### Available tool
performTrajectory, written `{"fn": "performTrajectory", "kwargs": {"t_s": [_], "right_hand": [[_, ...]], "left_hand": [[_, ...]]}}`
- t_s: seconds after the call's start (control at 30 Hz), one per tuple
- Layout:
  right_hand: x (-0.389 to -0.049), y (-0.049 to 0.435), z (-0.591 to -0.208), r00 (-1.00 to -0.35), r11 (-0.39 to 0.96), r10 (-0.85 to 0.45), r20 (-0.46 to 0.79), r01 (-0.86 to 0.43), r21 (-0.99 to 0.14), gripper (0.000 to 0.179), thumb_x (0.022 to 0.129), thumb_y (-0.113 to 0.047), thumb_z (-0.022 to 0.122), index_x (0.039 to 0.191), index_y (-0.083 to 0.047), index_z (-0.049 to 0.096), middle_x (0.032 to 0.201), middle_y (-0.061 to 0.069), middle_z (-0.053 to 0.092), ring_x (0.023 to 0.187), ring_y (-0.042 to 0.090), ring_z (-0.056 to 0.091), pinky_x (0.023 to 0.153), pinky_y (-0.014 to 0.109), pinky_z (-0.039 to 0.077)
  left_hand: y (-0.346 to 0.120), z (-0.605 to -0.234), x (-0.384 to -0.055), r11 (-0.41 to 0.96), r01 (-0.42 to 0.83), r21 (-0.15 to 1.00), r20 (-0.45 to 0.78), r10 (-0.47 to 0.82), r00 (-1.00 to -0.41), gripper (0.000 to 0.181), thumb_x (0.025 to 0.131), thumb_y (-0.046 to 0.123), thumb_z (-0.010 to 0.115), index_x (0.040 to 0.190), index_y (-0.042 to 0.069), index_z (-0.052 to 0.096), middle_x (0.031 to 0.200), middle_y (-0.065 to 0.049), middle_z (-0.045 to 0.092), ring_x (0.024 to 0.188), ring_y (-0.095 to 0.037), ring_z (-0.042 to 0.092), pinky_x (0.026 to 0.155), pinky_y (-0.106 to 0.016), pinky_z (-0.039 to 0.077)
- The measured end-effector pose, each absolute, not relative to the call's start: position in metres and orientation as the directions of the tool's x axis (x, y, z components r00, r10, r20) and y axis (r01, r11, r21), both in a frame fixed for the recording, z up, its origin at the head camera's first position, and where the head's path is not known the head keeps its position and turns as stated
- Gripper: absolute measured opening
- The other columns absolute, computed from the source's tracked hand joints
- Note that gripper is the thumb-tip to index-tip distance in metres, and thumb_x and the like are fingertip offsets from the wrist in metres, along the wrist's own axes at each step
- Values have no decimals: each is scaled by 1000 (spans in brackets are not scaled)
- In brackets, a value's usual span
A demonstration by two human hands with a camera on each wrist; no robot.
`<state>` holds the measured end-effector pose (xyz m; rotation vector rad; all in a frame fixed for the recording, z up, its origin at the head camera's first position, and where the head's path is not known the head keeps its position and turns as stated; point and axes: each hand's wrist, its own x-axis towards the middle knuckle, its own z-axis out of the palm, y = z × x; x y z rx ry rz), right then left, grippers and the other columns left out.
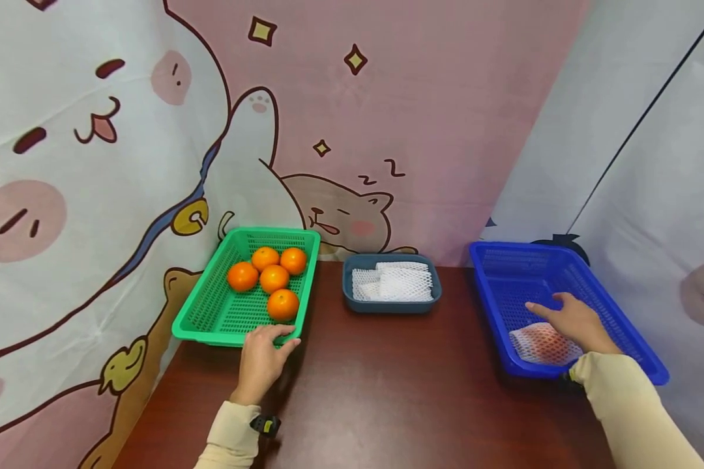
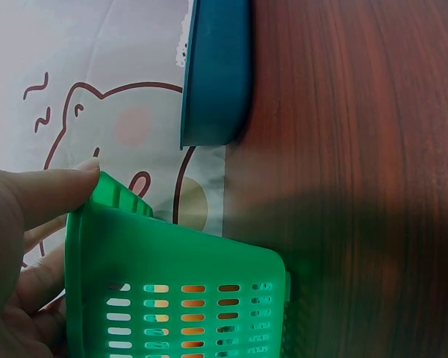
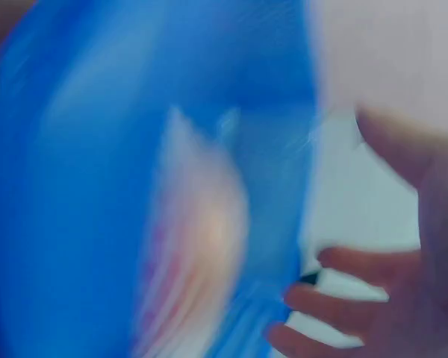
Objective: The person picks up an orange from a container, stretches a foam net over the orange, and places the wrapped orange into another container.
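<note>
My left hand (image 1: 264,358) rests at the front right corner of a green basket (image 1: 223,338), fingers loosely bent over the rim. In the left wrist view, the thumb (image 2: 60,190) touches the rim's corner and the other fingers are partly hidden behind it. Several oranges (image 1: 274,279) lie inside that basket. My right hand (image 1: 583,324) hovers over a blue basket (image 1: 493,312), fingers spread and holding nothing. Below it in the basket lies a reddish-orange fruit in a white foam net (image 1: 542,343), blurred in the right wrist view.
Between the baskets, at the back of the brown table (image 1: 399,384), stands a small dark blue-grey tray (image 1: 392,307) holding white foam nets (image 1: 405,282). A cartoon-printed cloth (image 1: 434,130) hangs behind the table, and pale cloth hangs at both sides.
</note>
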<state>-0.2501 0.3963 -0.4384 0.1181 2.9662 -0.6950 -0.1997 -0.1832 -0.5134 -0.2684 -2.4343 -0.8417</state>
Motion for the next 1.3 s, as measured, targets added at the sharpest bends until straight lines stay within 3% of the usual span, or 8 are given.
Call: {"fn": "performTrajectory", "kwargs": {"t_s": [0.2, 0.3, 0.5, 0.63, 0.8, 1.0, 1.17, 1.3], "right_hand": [[-272, 311, -404, -966, 847, 41, 255, -101, -521, 72, 96, -46, 56, 136, 12, 43, 132, 39, 44, 119, 58, 37, 94, 67, 30], [-288, 266, -405, -946, 817, -44, 322, -220, -533, 58, 95, -35, 62, 132, 8, 49, 130, 33, 50, 121, 52, 41, 98, 63, 31], [-328, 200, -441, -952, 837, -208, 226, -293, -462, 52, 92, -25, 66, 131, 7, 52, 126, 29, 55, 117, 48, 49, 99, 59, 36], [-347, 181, -472, -975, 894, -198, 106, -224, -388, 61, 89, -26, 67, 137, 6, 47, 134, 28, 50, 121, 50, 45, 98, 63, 35], [-361, 179, -495, -979, 939, -197, 59, -205, -277, 73, 86, -26, 70, 144, 4, 37, 141, 29, 43, 129, 52, 33, 103, 66, 25], [-362, 186, -501, -967, 947, -236, 96, -251, -198, 72, 80, -24, 73, 140, 4, 43, 129, 31, 52, 115, 52, 42, 99, 64, 27], [-359, 188, -504, -948, 945, -270, 168, -295, -143, 49, 80, -22, 73, 122, 2, 64, 114, 25, 62, 101, 44, 48, 88, 60, 37], [-357, 190, -508, -918, 939, -272, 289, -319, -130, 32, 82, -18, 73, 109, -1, 72, 103, 21, 66, 90, 41, 52, 75, 57, 44]], "left_hand": [[-184, -514, -199, 786, 347, 512, 555, 5, -832, 29, 73, 22, 87, 99, 13, 78, 93, -3, 73, 87, -27, 65, 84, -51, 44], [-183, -514, -200, 788, 345, 510, 557, 3, -830, 29, 72, 21, 87, 99, 13, 78, 93, -2, 73, 86, -26, 65, 82, -48, 44], [-183, -512, -201, 790, 346, 507, 565, -2, -825, 29, 72, 21, 87, 98, 14, 78, 92, 0, 74, 87, -24, 65, 80, -46, 44], [-183, -513, -200, 791, 341, 507, 560, -1, -829, 29, 72, 22, 87, 99, 14, 78, 92, 1, 73, 86, -23, 64, 78, -44, 44], [-185, -512, -200, 795, 337, 504, 563, -6, -827, 29, 71, 24, 87, 98, 15, 79, 91, 2, 73, 85, -22, 63, 76, -42, 45], [-185, -512, -200, 792, 342, 506, 569, -9, -822, 29, 72, 24, 87, 98, 16, 78, 91, 4, 73, 85, -21, 63, 76, -41, 45], [-184, -512, -199, 796, 335, 504, 564, -10, -826, 28, 72, 24, 87, 98, 16, 79, 90, 4, 73, 85, -21, 63, 74, -40, 44], [-184, -512, -199, 800, 331, 501, 563, -11, -826, 28, 72, 24, 87, 98, 17, 79, 90, 4, 73, 85, -21, 63, 74, -40, 44]]}}
